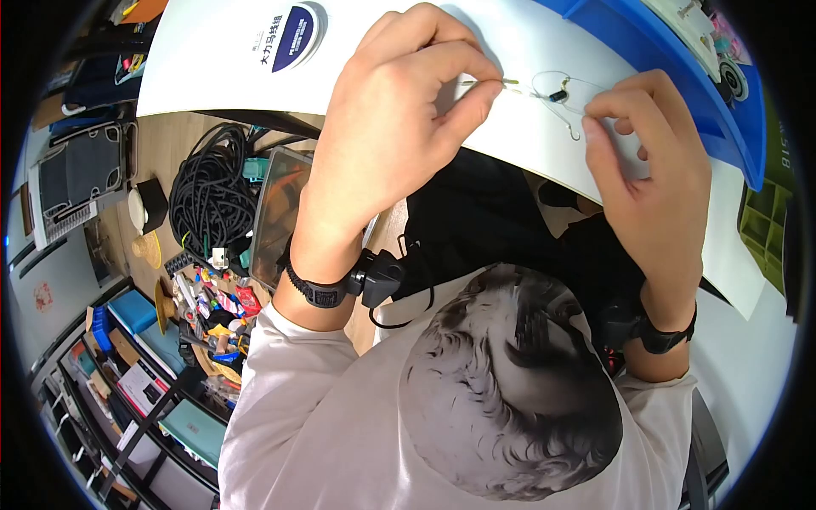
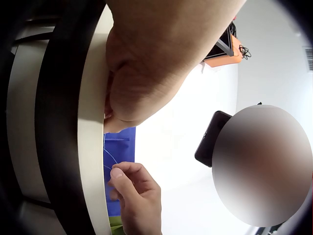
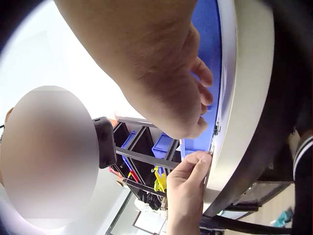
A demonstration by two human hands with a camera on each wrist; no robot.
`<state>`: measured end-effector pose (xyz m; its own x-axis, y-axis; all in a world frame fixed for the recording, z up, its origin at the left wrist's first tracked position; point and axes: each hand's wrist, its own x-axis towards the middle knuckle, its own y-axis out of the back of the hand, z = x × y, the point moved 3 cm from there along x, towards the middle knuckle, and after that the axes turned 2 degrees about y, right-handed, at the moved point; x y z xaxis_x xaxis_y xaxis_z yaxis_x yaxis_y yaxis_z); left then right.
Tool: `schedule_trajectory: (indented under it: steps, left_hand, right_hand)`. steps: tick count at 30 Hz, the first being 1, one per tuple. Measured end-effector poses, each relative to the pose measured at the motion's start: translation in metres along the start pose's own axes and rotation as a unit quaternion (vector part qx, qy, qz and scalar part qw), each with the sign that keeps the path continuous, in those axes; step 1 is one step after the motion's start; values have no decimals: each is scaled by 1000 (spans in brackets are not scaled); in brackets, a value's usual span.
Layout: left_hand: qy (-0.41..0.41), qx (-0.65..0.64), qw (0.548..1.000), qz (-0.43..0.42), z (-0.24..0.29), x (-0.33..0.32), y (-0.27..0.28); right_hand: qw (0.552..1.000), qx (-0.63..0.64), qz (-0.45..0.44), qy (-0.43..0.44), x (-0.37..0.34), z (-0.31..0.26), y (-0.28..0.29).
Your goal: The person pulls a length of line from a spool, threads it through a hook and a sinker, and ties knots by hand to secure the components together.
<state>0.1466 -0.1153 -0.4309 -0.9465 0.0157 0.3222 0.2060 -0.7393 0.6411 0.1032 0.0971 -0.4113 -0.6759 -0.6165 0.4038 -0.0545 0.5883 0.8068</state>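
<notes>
Head view shows one white bench (image 1: 212,68) with one blue tray (image 1: 646,42) at the right. The left hand (image 1: 406,110), near one round disc (image 1: 299,38), pinches one thin stick (image 1: 511,82), hiding part of it, while the right hand (image 1: 650,157) pinches one clear line (image 1: 578,81); between them show one black bead (image 1: 558,96) and one hook (image 1: 575,133).

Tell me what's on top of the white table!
The white table bears a round labelled case and blue tray. The left hand and right hand hold fishing line with a fishhook. Whatever they cover is hidden.
</notes>
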Motion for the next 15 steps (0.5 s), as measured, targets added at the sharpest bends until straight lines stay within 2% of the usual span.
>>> schedule_trajectory:
  steps: [2,4,10,13,15]
  left_hand:
    - [3,-5,1000,2,-3,-2,-2]
    - [-24,55,998,23,-5,-5,-4]
    - [-19,44,998,27,-2,-4,-5]
    - [-20,43,999,18,-2,-3,-4]
    - [-15,34,999,10,3,0,-3]
  right_hand:
    - [1000,-2,5,-8,-2,5,2]
    - [1000,-5,9,-17,-5,9,3]
    - [1000,-15,3,-22,-8,13,8]
    - [1000,1,-6,-11,-11,15,8]
    - [999,8,-27,27,-11,11,8]
